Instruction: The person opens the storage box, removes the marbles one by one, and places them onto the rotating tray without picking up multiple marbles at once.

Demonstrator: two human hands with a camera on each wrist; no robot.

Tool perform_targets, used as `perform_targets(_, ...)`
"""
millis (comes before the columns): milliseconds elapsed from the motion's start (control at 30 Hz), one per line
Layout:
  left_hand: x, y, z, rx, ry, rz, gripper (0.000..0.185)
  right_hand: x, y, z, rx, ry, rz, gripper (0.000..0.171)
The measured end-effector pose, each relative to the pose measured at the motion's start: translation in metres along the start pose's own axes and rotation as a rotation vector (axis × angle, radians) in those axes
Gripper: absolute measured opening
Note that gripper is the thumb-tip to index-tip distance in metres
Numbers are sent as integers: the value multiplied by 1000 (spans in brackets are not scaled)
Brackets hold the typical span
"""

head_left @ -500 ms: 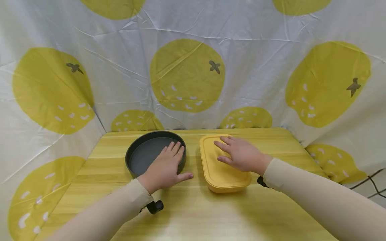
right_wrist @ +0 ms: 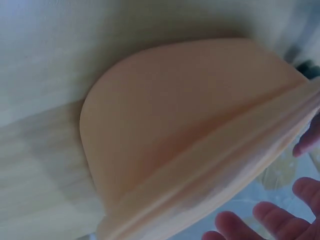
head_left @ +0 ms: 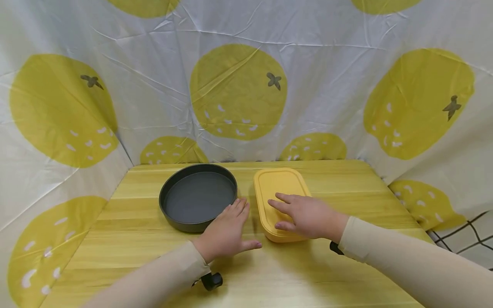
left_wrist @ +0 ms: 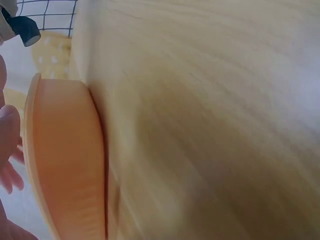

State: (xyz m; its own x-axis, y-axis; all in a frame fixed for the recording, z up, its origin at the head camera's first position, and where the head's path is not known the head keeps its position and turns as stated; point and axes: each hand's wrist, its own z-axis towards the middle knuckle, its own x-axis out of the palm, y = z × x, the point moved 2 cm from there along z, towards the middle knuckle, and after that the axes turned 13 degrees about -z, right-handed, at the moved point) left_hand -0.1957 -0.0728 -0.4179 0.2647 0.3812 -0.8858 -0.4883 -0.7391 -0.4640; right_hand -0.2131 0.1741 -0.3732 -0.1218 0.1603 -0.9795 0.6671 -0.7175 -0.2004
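A round dark grey pan sits on the wooden table left of centre. Right of it lies a yellow lidded rectangular container, seen from the side as the container in the left wrist view and as the container in the right wrist view. My left hand lies flat on the table just in front of the pan's near rim, fingers straight. My right hand rests with straight fingers on the near end of the container's lid. Its fingertips show at the lid's edge.
A white cloth with large yellow fruit prints walls in the table at the back and both sides. The table's right edge drops off beside the cloth. Bare wood lies in front of both hands.
Both hands have drawn back toward me. The left hand came off the pan onto the table in front of it. The right hand slid from the lid's middle to its near end.
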Motion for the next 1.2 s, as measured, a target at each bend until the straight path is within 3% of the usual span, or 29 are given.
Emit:
perform_targets(200, 14, 5, 10, -22, 17, -37, 110, 8, 8, -1, -9, 13, 13, 71)
perform_targets(600, 29, 7, 22, -64, 30, -116, 114, 11, 22, 2, -45, -23, -98, 67)
perform_targets(1200, 35, 4, 28, -66, 26, -130, 108, 12, 30, 5, -90, -91, -168, 58)
